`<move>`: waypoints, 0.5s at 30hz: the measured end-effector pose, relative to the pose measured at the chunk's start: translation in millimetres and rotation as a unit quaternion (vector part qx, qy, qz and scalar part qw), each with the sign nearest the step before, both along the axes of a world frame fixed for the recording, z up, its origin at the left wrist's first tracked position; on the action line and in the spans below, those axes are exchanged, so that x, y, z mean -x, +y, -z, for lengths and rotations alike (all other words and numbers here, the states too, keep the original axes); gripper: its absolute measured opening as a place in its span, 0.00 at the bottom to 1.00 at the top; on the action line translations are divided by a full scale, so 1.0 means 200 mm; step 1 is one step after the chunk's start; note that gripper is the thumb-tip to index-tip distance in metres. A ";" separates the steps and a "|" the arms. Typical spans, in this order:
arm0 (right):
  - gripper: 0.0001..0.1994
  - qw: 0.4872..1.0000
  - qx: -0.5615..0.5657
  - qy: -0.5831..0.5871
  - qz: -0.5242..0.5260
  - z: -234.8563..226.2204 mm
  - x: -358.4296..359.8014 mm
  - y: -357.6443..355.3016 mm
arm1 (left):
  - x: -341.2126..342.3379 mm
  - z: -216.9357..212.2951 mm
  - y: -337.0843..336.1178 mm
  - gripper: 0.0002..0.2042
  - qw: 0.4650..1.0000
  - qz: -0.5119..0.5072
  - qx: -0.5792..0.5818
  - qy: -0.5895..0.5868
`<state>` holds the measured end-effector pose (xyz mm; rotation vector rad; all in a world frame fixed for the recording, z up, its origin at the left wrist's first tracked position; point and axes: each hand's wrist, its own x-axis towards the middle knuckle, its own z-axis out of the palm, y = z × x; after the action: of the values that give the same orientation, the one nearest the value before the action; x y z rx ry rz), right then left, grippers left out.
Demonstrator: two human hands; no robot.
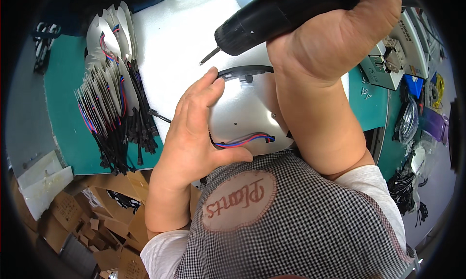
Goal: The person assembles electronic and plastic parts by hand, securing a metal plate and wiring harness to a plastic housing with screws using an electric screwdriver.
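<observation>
My left hand (191, 123) grips the left edge of a rounded, silvery metal plate (238, 106), with the thumb lying along its near side. A black curved strip (252, 69) runs along the plate's far edge. Red and blue wires (245, 141) cross its near part, and a small screw (273, 115) sits near its right side. In my right hand (330, 48) is a black electric screwdriver (276, 19), held tilted above the plate. Its thin bit points down and left, apart from the plate, beyond my left fingertips. My right forearm hides the plate's right edge.
Several thin plates with wires (104, 97) stand stacked at left, black cables hanging beside them. White foam (160, 41) lies on the green mat (60, 104). At right are a boxy screw feeder (381, 68), loose screws (365, 91) and cable bundles (403, 187). Cardboard boxes (111, 221) stand lower left.
</observation>
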<state>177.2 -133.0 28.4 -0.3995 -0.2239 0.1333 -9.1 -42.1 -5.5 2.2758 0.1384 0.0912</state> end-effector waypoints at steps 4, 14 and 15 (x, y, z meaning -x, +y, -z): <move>0.29 1.000 0.009 -0.005 0.003 0.00 0.00 0.00 | -0.01 0.00 0.00 0.59 1.000 0.000 0.003 0.000; 0.29 0.999 0.030 -0.016 0.013 0.00 0.01 -0.01 | -0.01 -0.02 0.01 0.59 1.000 -0.007 0.018 0.021; 0.29 0.999 0.032 -0.017 0.014 -0.01 0.01 0.00 | -0.01 -0.02 0.02 0.58 1.000 -0.005 0.015 0.023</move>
<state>174.3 -133.5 29.6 -0.4691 -0.2479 0.1060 -7.6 -38.7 -0.9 2.2472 0.1742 0.0423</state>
